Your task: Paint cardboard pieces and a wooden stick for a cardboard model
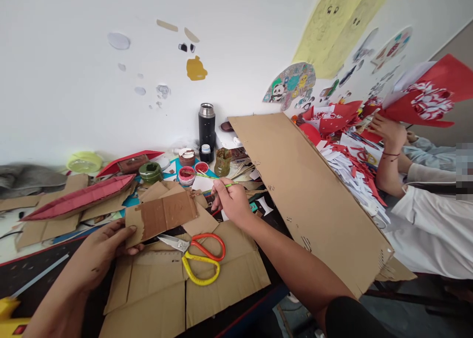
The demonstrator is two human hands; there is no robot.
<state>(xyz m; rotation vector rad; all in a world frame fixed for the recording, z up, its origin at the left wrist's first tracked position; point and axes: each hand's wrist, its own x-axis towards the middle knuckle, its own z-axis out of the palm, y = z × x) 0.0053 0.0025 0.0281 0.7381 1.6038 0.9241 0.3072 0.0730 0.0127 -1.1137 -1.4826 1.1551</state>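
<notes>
My left hand [107, 242] pinches the left end of a cardboard piece [168, 214], most of which is coated in brown paint. My right hand [231, 200] grips a thin green paintbrush [205, 175], its tip by a small cup of red paint [186, 176]. Around the brush stand another red cup [201, 167], a brown-rimmed cup [186, 156], a green jar [150, 172] and a murky brown jar [222, 162]. Scissors with one red and one yellow handle [201, 259] lie on flat cardboard [229, 274], just below the painted piece.
A black flask [207, 128] stands by the wall. A red-lined cardboard boat [81, 197] lies at left. One large cardboard sheet [306, 195] slants across the right, beyond it paper strips [351, 175] and another person holding a red paper bouquet [424, 99]. A yellow tool [11, 321] is bottom left.
</notes>
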